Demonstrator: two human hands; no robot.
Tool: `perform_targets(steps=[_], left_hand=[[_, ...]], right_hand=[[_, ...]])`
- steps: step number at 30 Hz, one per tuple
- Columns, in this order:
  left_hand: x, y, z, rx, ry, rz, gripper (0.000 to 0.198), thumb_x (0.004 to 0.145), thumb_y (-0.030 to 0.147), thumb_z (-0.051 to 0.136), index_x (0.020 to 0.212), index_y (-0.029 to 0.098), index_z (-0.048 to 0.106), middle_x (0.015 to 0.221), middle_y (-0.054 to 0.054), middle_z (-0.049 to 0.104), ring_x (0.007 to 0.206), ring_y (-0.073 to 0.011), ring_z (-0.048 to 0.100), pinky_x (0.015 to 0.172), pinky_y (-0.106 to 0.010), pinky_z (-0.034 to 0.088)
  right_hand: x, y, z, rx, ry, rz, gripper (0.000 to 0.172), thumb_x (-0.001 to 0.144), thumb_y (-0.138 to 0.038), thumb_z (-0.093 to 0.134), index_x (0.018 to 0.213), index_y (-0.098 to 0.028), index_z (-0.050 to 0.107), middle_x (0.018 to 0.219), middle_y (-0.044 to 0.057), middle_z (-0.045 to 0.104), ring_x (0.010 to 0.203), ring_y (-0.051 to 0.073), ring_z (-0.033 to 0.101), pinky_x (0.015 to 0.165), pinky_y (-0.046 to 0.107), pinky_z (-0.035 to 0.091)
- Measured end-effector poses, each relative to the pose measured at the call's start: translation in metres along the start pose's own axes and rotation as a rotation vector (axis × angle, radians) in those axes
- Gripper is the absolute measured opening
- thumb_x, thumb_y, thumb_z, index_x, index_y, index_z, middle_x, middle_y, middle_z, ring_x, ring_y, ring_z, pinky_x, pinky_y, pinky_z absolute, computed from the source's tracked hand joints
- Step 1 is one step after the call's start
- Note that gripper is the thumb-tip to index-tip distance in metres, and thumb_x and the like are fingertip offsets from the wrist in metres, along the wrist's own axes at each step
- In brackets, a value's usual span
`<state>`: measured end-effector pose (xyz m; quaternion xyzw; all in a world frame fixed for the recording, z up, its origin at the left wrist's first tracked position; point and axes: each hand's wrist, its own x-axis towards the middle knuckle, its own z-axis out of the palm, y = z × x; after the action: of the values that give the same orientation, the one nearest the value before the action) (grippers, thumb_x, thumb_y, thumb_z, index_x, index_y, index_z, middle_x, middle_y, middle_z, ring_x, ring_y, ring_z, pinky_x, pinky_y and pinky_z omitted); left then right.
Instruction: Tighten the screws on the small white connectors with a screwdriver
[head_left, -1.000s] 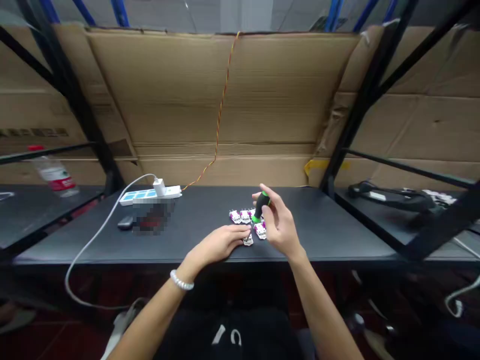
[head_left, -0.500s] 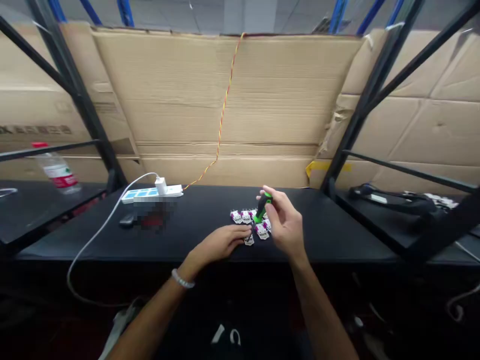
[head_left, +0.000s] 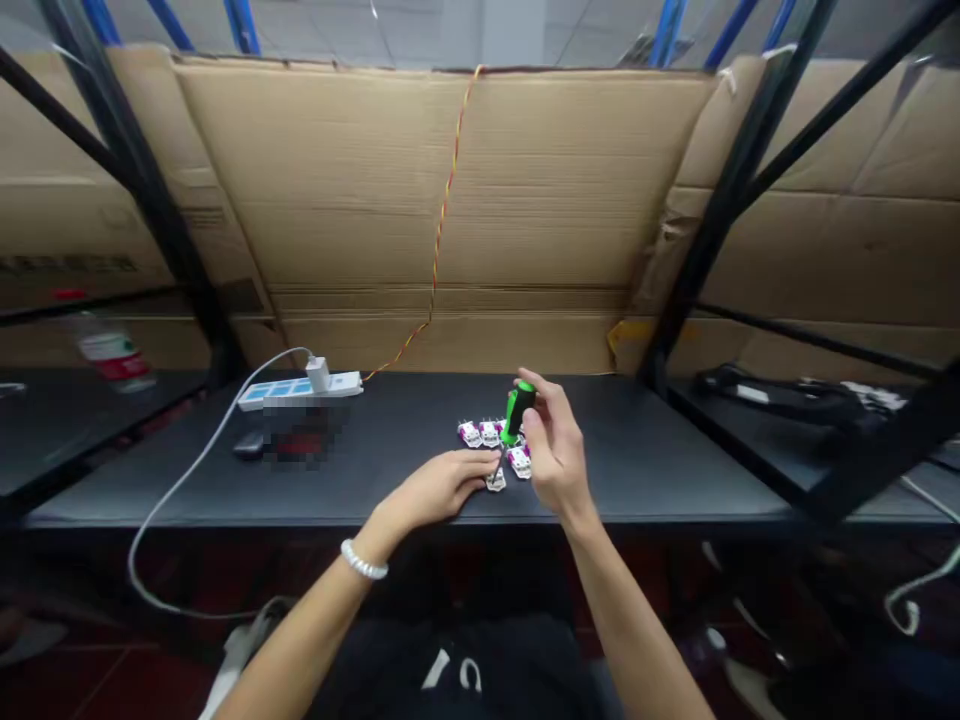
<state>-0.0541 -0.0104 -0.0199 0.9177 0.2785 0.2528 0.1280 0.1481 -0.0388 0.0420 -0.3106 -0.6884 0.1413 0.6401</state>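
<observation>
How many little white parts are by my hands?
4 clearly visible: two parts side by side at back, one by the right hand, one at the left hand; others may hide behind the screwdriver.

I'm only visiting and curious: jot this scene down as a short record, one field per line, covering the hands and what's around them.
Left hand: fingertips at a small white piece
Right hand: holds a green-and-black screwdriver
Tool angle: slanted, shaft pointing down toward that piece; contact unclear
Nearby: more white-and-purple pieces
Surface: dark tabletop
Farther left: white power strip with a white plug
</observation>
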Motion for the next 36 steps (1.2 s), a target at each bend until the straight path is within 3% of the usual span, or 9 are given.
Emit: perform_targets(steps=[4,6,10,14,16,21,27,32,36], left_hand=[[0.0,0.001,0.0,-0.001,-0.005,0.006,0.035,0.105,0.015,0.057,0.136,0.024,0.071,0.15,-0.008,0.066,0.137,-0.0235,0.065,0.122,-0.041,0.049],[0.0,0.0,0.0,0.003,-0.002,0.012,0.037,0.105,0.015,0.057,0.138,0.025,0.07,0.151,-0.007,0.065,0.138,-0.0235,0.064,0.122,-0.042,0.048],[0.0,-0.001,0.001,-0.01,0.008,0.007,0.038,0.105,0.015,0.057,0.139,0.026,0.07,0.151,-0.007,0.065,0.139,-0.023,0.063,0.123,-0.043,0.048],[0.001,0.0,0.001,-0.017,0.007,0.012,0.036,0.105,0.016,0.057,0.137,0.025,0.071,0.149,-0.007,0.066,0.138,-0.024,0.064,0.122,-0.043,0.049],[0.001,0.001,0.001,-0.014,0.009,0.012,0.036,0.105,0.017,0.057,0.137,0.025,0.07,0.149,-0.008,0.066,0.137,-0.024,0.064,0.122,-0.042,0.049],[0.001,0.001,0.0,0.002,-0.007,0.006,0.036,0.106,0.018,0.056,0.139,0.022,0.07,0.152,-0.01,0.064,0.139,-0.0243,0.063,0.122,-0.042,0.049],[0.0,-0.001,0.001,0.002,0.002,-0.007,0.036,0.105,0.017,0.057,0.139,0.022,0.07,0.15,-0.009,0.065,0.139,-0.0239,0.063,0.123,-0.041,0.048],[0.0,-0.002,0.002,-0.013,-0.009,-0.003,0.037,0.106,0.018,0.056,0.14,0.023,0.069,0.153,-0.008,0.063,0.14,-0.0226,0.062,0.124,-0.04,0.047],[-0.001,-0.002,0.002,-0.017,-0.013,-0.023,0.036,0.106,0.019,0.056,0.14,0.022,0.069,0.152,-0.009,0.064,0.141,-0.0232,0.061,0.124,-0.041,0.046]], right_hand=[[-0.002,-0.004,0.004,-0.117,0.149,-0.054,0.028,0.095,-0.034,0.074,0.121,-0.025,0.071,0.119,0.009,0.062,0.101,0.024,0.065,0.089,0.04,0.057],[-0.003,-0.008,0.004,-0.088,0.126,-0.047,0.025,0.102,-0.031,0.064,0.126,-0.026,0.069,0.12,0.01,0.064,0.103,0.024,0.066,0.094,0.041,0.057],[-0.003,-0.014,0.004,-0.013,0.012,-0.04,0.036,0.109,-0.028,0.044,0.142,-0.027,0.059,0.132,0.012,0.063,0.118,0.025,0.066,0.106,0.046,0.054],[-0.001,-0.013,0.001,-0.19,0.124,-0.085,0.03,0.095,-0.036,0.072,0.124,-0.026,0.07,0.117,0.01,0.059,0.106,0.026,0.063,0.092,0.043,0.058],[0.0,-0.01,-0.001,-0.195,0.147,-0.081,0.027,0.095,-0.033,0.074,0.121,-0.027,0.073,0.114,0.008,0.059,0.099,0.024,0.063,0.088,0.04,0.058],[0.002,-0.008,-0.009,-0.042,-0.013,-0.042,0.038,0.108,-0.027,0.048,0.142,-0.029,0.063,0.129,0.01,0.065,0.117,0.026,0.065,0.101,0.045,0.055],[0.004,-0.002,-0.01,-0.178,0.122,-0.056,0.033,0.096,-0.032,0.073,0.128,-0.026,0.073,0.12,0.009,0.061,0.102,0.024,0.065,0.09,0.04,0.057],[0.003,0.0,-0.012,-0.024,-0.043,-0.044,0.041,0.107,-0.027,0.047,0.146,-0.027,0.06,0.13,0.01,0.065,0.119,0.025,0.064,0.104,0.043,0.053],[0.001,-0.003,-0.008,-0.159,0.112,-0.065,0.032,0.095,-0.033,0.073,0.125,-0.024,0.072,0.12,0.009,0.061,0.101,0.023,0.064,0.09,0.039,0.056]])
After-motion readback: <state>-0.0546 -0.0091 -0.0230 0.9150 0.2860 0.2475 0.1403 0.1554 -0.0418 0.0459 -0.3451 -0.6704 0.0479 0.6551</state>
